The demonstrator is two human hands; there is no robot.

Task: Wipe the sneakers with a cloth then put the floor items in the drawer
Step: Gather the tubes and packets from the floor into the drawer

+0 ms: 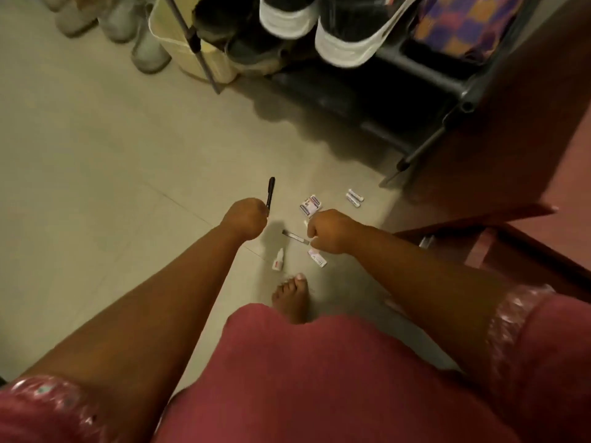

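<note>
We are looking down at a pale tiled floor. At the upper left of the frame, light boots are standing beside a cream bin. Left of centre, the left hand is curling tight around a black pen, whose upper end is sticking up out of the fist. Just below centre, a small white dropper bottle is lying on the floor. Right of it, the right hand is curling closed and pinching a thin metal strip at its right end; a white tube is showing just beneath this hand. Above the hand, a small printed packet is lying flat, and two white cylinders are lying side by side further right. At the top centre, a pair of black sneakers with white soles is sitting on a dark shoe rack. At the right edge, an open wooden drawer is showing. A bare foot is resting below centre.
</note>
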